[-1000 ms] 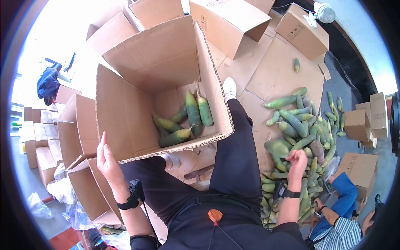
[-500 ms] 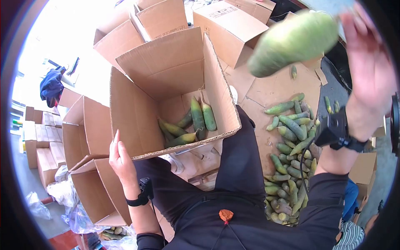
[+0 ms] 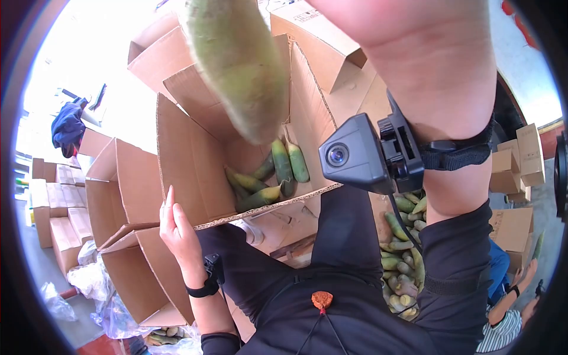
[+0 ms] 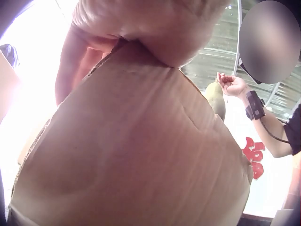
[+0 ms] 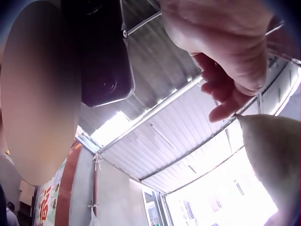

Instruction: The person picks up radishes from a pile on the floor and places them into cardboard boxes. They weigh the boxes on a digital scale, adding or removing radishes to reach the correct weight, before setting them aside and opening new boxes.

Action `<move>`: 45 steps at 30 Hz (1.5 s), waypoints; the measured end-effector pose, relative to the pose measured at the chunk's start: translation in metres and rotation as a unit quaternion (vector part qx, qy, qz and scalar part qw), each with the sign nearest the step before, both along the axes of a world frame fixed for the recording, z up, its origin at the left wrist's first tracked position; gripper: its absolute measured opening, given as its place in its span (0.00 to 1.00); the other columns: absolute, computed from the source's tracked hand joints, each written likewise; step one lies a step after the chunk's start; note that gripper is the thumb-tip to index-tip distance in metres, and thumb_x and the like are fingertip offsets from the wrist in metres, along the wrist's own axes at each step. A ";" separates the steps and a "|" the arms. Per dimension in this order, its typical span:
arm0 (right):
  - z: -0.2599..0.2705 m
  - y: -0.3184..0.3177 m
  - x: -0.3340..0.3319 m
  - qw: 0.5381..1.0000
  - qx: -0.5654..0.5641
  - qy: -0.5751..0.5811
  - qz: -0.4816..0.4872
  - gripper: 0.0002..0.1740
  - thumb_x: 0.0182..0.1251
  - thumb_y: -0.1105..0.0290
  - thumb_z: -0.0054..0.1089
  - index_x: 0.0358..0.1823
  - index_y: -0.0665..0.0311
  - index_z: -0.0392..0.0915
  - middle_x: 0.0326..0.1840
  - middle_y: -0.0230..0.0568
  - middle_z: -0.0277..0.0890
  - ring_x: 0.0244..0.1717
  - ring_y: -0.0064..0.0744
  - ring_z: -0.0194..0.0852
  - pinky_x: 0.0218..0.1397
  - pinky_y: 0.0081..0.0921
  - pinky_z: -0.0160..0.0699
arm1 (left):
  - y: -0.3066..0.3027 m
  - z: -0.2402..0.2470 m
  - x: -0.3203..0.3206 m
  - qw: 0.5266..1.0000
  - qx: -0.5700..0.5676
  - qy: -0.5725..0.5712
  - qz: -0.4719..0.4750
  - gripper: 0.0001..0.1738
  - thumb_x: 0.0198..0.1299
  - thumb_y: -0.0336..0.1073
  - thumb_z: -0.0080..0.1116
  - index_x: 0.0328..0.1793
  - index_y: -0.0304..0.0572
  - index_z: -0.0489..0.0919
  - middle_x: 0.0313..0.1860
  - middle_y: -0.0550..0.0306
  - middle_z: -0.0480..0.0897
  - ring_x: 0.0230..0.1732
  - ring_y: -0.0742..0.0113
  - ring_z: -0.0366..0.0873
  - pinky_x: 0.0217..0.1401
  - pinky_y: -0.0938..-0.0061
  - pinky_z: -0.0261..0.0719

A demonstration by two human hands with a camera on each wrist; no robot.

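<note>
My right hand (image 5: 221, 42) pinches a large green radish (image 3: 236, 65) by its thin tip, so that it hangs down. In the head view this hand (image 3: 408, 35) is partly out of frame at the top, and the radish overlaps the far part of an open cardboard box (image 3: 189, 165). Inside the box lie several green radishes (image 3: 283, 165), grouped toward the near right corner. My left hand (image 3: 180, 234) grips the box's near left edge; in the left wrist view the hand (image 4: 150, 28) wraps over the cardboard edge.
A pile of green radishes (image 3: 402, 260) lies on the floor to the right, half behind my arm. Open cartons (image 3: 136, 195) and plastic bags (image 3: 89, 278) stand at left, with more cartons (image 3: 313, 41) behind. Another person (image 3: 503, 322) sits at lower right.
My right hand has lifted a radish from the floor pile and swung it up and left over the box. The left hand stays on the box edge.
</note>
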State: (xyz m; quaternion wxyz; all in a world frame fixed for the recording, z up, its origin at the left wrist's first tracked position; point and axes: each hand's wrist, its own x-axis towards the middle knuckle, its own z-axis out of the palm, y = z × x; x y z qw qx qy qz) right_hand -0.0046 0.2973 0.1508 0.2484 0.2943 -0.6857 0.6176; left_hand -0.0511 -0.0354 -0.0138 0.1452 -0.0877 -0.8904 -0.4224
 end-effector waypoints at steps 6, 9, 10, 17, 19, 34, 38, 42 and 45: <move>-0.023 -0.041 -0.083 0.990 0.127 -0.052 -0.037 0.11 0.62 0.70 0.47 0.27 0.67 0.76 0.28 0.41 0.76 0.31 0.34 0.78 0.44 0.30 0.80 | 0.001 0.001 0.001 1.000 0.016 -0.004 -0.003 0.20 0.68 0.31 0.41 0.63 0.32 0.74 0.55 0.46 0.79 0.56 0.60 0.75 0.62 0.70 0.68; -0.038 -0.071 -0.098 0.978 0.187 -0.074 -0.055 0.11 0.61 0.72 0.46 0.24 0.68 0.75 0.26 0.41 0.76 0.31 0.34 0.78 0.43 0.29 0.79 | 0.001 0.000 0.002 1.000 0.013 0.001 -0.004 0.21 0.68 0.31 0.41 0.63 0.31 0.74 0.55 0.46 0.79 0.57 0.60 0.75 0.62 0.69 0.69; -0.054 -0.078 -0.107 0.936 0.345 0.024 -0.068 0.08 0.53 0.70 0.54 0.21 0.66 0.77 0.26 0.42 0.78 0.32 0.35 0.79 0.39 0.28 0.79 | 0.001 0.000 0.002 1.000 0.016 -0.002 -0.005 0.21 0.68 0.31 0.41 0.63 0.31 0.74 0.56 0.45 0.79 0.57 0.59 0.75 0.62 0.69 0.69; -0.156 -0.123 -0.133 0.776 0.628 -0.050 0.032 0.06 0.45 0.72 0.57 0.20 0.64 0.83 0.22 0.50 0.79 0.30 0.49 0.81 0.35 0.37 0.81 | -0.002 -0.002 0.000 1.000 0.006 -0.005 -0.007 0.20 0.68 0.30 0.41 0.62 0.31 0.74 0.58 0.43 0.78 0.58 0.58 0.75 0.62 0.69 0.69; -0.173 -0.120 -0.149 0.802 0.594 -0.056 -0.011 0.07 0.45 0.72 0.56 0.21 0.64 0.83 0.23 0.50 0.80 0.31 0.48 0.81 0.36 0.38 0.81 | -0.002 0.001 0.000 1.000 0.004 -0.010 -0.004 0.21 0.68 0.30 0.41 0.62 0.30 0.74 0.58 0.43 0.78 0.58 0.59 0.75 0.62 0.69 0.69; -0.105 -0.009 -0.131 0.804 0.450 -0.385 0.051 0.18 0.57 0.58 0.55 0.44 0.61 0.79 0.41 0.42 0.80 0.38 0.38 0.77 0.43 0.38 0.76 | 0.001 -0.007 -0.001 0.995 0.077 -0.056 0.009 0.22 0.71 0.35 0.38 0.65 0.30 0.72 0.65 0.47 0.74 0.63 0.62 0.71 0.67 0.72 0.65; -0.060 0.046 -0.070 0.927 0.222 -0.296 -0.056 0.17 0.60 0.56 0.56 0.42 0.59 0.79 0.40 0.35 0.79 0.38 0.24 0.76 0.38 0.25 0.75 | -0.001 -0.007 0.000 0.996 0.056 -0.065 0.011 0.23 0.72 0.37 0.38 0.66 0.32 0.71 0.65 0.48 0.73 0.64 0.62 0.71 0.67 0.71 0.65; -0.091 0.110 0.006 0.927 0.128 -0.309 -0.167 0.14 0.66 0.61 0.53 0.43 0.64 0.78 0.38 0.36 0.78 0.35 0.25 0.76 0.40 0.24 0.76 | 0.003 -0.002 0.003 0.996 0.034 -0.082 0.015 0.25 0.72 0.41 0.36 0.68 0.33 0.70 0.68 0.47 0.70 0.67 0.60 0.68 0.70 0.69 0.62; -0.202 0.157 0.047 0.861 0.042 -0.443 -0.247 0.10 0.67 0.63 0.52 0.36 0.61 0.78 0.27 0.29 0.75 0.27 0.18 0.70 0.30 0.20 0.70 | -0.004 -0.008 0.000 0.997 0.031 -0.070 0.012 0.25 0.71 0.44 0.39 0.68 0.41 0.71 0.66 0.51 0.72 0.64 0.59 0.71 0.65 0.65 0.69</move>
